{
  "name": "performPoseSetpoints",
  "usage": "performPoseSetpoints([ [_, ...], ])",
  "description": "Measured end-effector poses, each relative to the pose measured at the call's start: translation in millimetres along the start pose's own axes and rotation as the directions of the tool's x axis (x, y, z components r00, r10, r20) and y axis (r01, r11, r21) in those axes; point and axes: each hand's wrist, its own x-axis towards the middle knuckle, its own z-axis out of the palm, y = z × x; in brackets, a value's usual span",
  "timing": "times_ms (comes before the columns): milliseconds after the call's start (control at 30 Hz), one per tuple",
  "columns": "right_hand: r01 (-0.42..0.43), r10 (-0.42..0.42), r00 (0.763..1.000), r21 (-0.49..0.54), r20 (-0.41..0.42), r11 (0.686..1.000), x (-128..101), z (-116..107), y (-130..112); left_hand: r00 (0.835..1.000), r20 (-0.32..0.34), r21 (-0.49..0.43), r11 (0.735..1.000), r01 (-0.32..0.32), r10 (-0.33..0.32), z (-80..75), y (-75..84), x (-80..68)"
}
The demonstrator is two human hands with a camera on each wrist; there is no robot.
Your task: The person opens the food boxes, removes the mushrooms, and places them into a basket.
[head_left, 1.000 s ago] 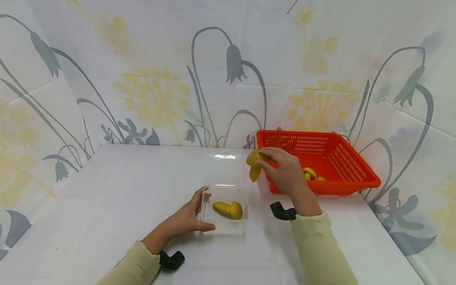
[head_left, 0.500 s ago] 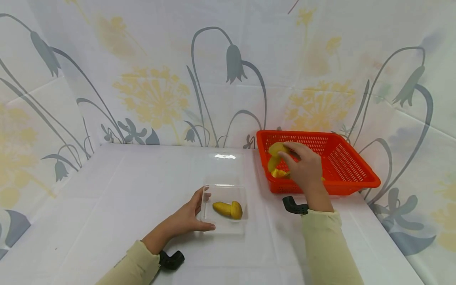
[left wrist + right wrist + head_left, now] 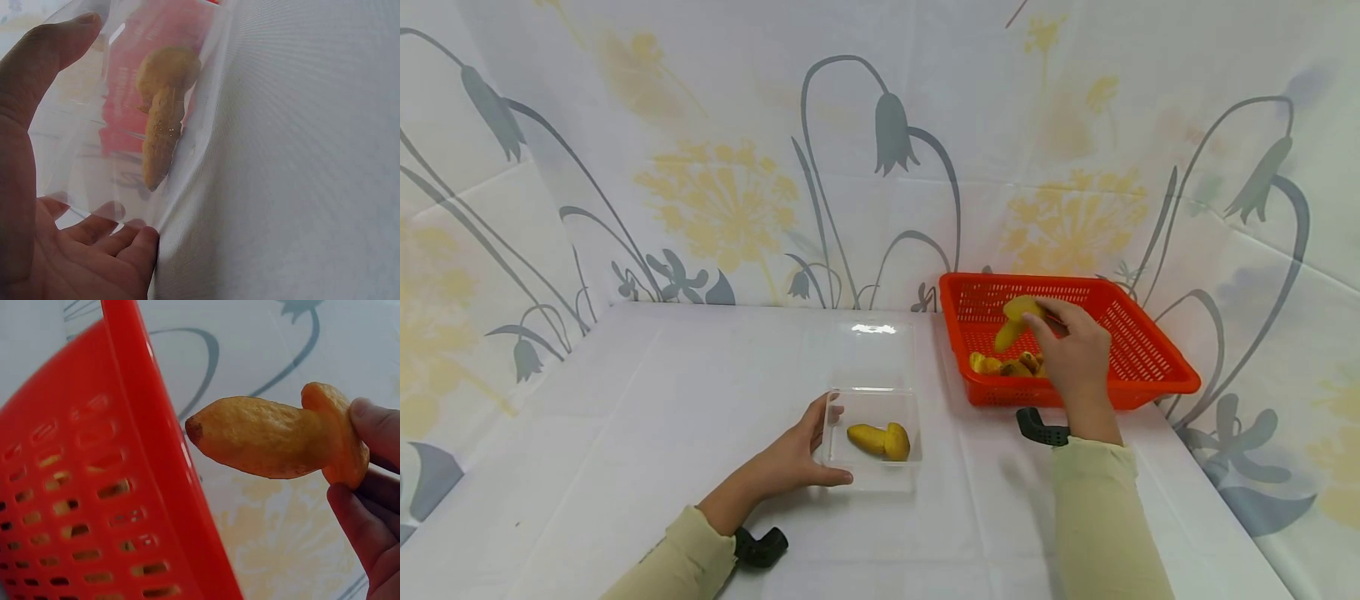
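My left hand (image 3: 793, 458) grips the left side of a clear plastic box (image 3: 891, 407), thumb at the front corner and fingers behind. One yellow mushroom (image 3: 878, 440) lies inside on its side, and the left wrist view shows this mushroom (image 3: 165, 112) through the see-through wall. Over the red basket (image 3: 1078, 390), my right hand (image 3: 1075, 350) pinches another yellow mushroom (image 3: 1013, 327) by its cap, stem pointing down and left. In the right wrist view, thumb and fingertips hold the cap edge of the mushroom (image 3: 262, 437), near the basket rim (image 3: 169, 444).
Several more yellow mushrooms (image 3: 988, 365) lie in the bottom of the perforated basket, partly hidden by its front wall and my right hand. A white cloth (image 3: 700, 383) covers the table, and a flower-patterned curtain (image 3: 730, 125) hangs behind.
My right hand has moved right with the mushroom, from beside the basket's left edge to over its inside. The left hand and the box have stayed in place.
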Motion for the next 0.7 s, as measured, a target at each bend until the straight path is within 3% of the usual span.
performPoseSetpoints([
  [333, -0.192, 0.195, 0.979, -0.055, 0.056, 0.98, -0.7, -17.3, 18.2, 1.0, 0.013, -0.003, 1.0, -0.009, 0.009, -0.7, -0.1, 0.4],
  [567, -0.309, 0.321, 0.932, -0.091, 0.169, 0.947, -1.2, -29.2, 31.7, 1.0, 0.011, -0.013, 1.0, -0.016, 0.016, -0.6, -0.8, 0.5],
  [700, -0.336, 0.358, 0.906, -0.134, 0.226, 0.932, -0.7, -35.6, 40.1, 1.0, 0.006, -0.014, 1.0, -0.012, 0.012, -0.6, -1.4, 1.1],
])
